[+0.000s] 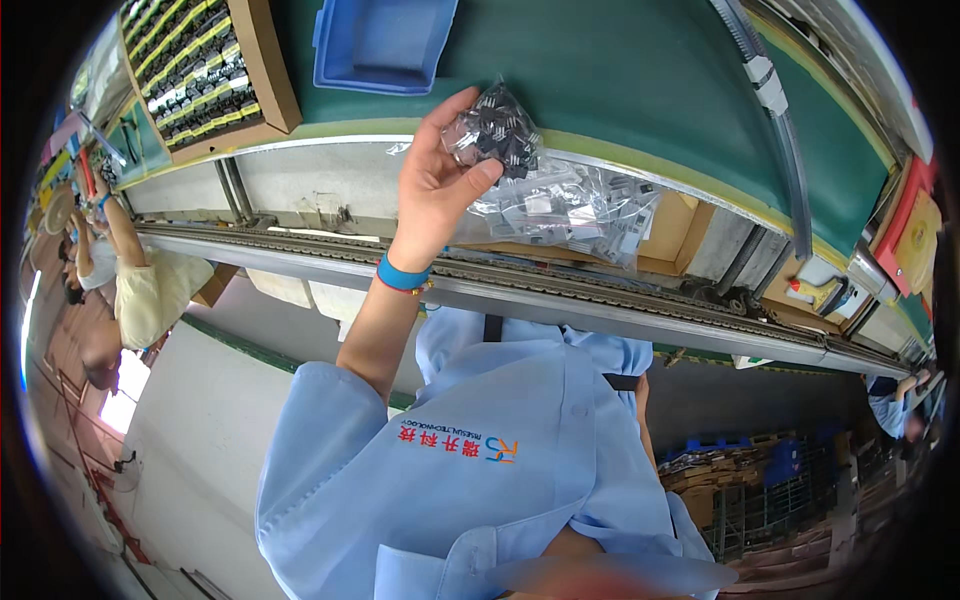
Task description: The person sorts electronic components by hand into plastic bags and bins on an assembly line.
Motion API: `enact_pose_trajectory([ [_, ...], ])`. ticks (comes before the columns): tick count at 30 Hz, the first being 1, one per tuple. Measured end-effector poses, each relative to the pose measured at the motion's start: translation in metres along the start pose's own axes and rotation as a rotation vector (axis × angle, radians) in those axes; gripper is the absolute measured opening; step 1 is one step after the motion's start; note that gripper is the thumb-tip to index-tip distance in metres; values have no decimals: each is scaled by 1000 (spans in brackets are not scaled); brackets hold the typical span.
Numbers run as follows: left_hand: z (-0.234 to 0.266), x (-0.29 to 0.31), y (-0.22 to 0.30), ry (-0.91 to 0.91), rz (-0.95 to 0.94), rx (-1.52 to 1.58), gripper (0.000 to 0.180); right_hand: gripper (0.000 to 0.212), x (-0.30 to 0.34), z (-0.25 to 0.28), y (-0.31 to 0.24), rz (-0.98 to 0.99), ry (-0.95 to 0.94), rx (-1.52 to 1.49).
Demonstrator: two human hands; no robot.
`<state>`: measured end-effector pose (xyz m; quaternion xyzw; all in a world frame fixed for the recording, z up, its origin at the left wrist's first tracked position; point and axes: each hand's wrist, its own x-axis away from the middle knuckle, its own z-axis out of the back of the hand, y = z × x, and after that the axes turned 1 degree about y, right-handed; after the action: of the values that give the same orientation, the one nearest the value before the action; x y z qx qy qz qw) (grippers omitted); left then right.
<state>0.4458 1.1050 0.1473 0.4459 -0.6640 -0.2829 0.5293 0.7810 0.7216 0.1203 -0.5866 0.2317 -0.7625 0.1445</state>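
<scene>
Overhead, at upper centre of the frame, a small clear bag of dark parts [497, 135] is pinched by the left hand [437, 180] above a pile of similar bags [570, 210] under the green desk [620, 80]. The right hand is not seen. Being held by thumb and fingertips only, the bag could slip and spill.

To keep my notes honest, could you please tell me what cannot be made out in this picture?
Head view only:
- Right hand: nowhere visible; the light blue shirt fills the lower picture.
- Small black parts in the clear plastic bag pinched by the left hand: too small and glare-covered to identify or count.
- Blue plastic bin: cut off by the top edge; contents unseen.
</scene>
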Motion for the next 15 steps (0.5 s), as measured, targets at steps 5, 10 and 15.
enact_pose_trajectory([
  [5,5,4,3,11,-8,6,59,23,-4,-4,3,134,63,11],
  [10,2,7,-6,-6,-9,2,58,14,-20,4,11,279,158,28],
  [15,14,12,-24,-17,-238,-123,55,10,-34,9,-17,345,224,18],
])
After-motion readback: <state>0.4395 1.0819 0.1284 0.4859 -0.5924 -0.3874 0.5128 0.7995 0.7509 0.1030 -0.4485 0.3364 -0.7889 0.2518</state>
